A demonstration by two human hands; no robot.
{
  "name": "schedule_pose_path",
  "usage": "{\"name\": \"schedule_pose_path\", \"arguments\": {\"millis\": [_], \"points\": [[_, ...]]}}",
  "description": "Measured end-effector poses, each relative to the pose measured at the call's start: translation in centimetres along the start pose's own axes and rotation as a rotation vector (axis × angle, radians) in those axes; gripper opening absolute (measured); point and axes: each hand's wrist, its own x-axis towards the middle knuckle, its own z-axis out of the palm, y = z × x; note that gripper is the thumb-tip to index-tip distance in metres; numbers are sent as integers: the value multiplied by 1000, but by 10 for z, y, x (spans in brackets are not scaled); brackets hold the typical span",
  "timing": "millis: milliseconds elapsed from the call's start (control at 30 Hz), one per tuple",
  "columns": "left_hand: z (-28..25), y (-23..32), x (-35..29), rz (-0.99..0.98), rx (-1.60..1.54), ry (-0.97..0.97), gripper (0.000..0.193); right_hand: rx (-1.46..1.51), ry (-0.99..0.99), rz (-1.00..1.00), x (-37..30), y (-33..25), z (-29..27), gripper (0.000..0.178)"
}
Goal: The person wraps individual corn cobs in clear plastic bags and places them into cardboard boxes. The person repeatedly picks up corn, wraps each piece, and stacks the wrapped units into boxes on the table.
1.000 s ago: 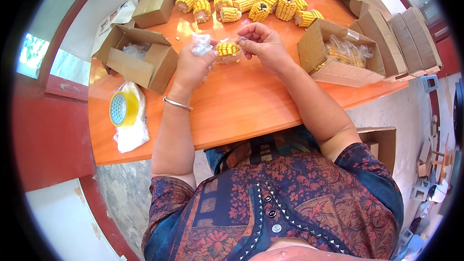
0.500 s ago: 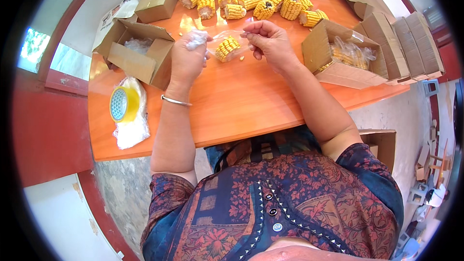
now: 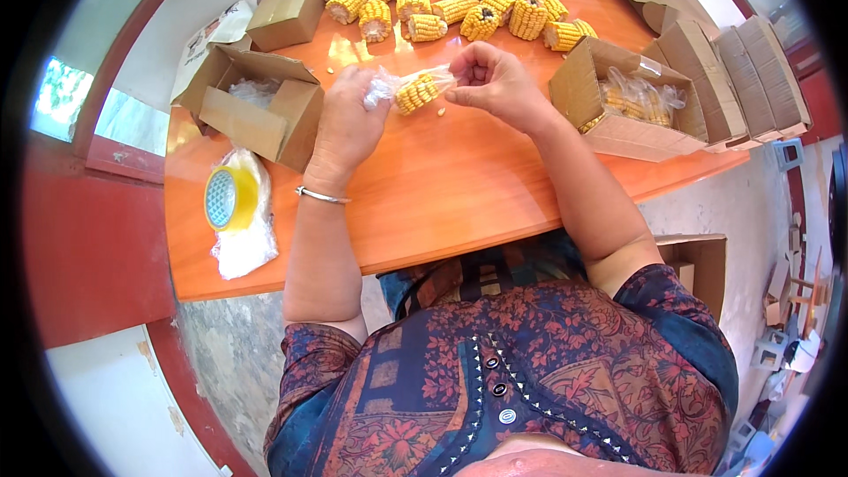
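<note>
A short piece of corn cob [image 3: 415,95] sits inside a clear plastic bag [image 3: 435,76] above the middle of the table. My left hand [image 3: 352,110] is closed on bunched clear plastic at the bag's left side. At the other side my right hand [image 3: 496,84] pinches the bag's edge between thumb and fingers. One loose corn kernel [image 3: 442,111] lies just below the bag. Beyond my hands, several more corn cob pieces [image 3: 427,28] are spread over the far part of the table.
An open cardboard box [image 3: 243,124] with clear plastic inside stands left. Another box [image 3: 645,134] at right holds bagged corn, with more cartons [image 3: 761,79] beside it. A yellow tape roll [image 3: 231,198] rests on a stack of plastic bags [image 3: 243,252] at the left table edge [image 3: 265,287].
The bag has been drawn narrower and tighter around the corn cob piece, which now tilts. My left hand has turned and come lower; my right hand has shifted slightly, still pinching the bag.
</note>
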Motion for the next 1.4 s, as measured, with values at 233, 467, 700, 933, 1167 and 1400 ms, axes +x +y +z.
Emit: {"name": "schedule_pose_path", "arguments": {"millis": [233, 467, 700, 933, 1167, 1400], "points": [[5, 5, -1, -164, -189, 80, 27, -428, 51, -68, -5, -1, 15, 27], [8, -10, -5, -128, -193, -17, 17, -438, 11, -52, -6, 2, 13, 7], [-5, -1, -5, -489, -688, -262, 12, -254, -78, 67, -5, 6, 12, 6], [0, 3, -7, -495, -772, -382, 18, -379, -73, -142, -8, 6, 17, 7], [-3, 20, -9, -493, -883, -442, 14, -681, -77, -472, -20, -6, 32, 13], [1, 24, -6, -537, -937, -307, 11, -744, -161, -426, -31, -18, 44, 41]]}}
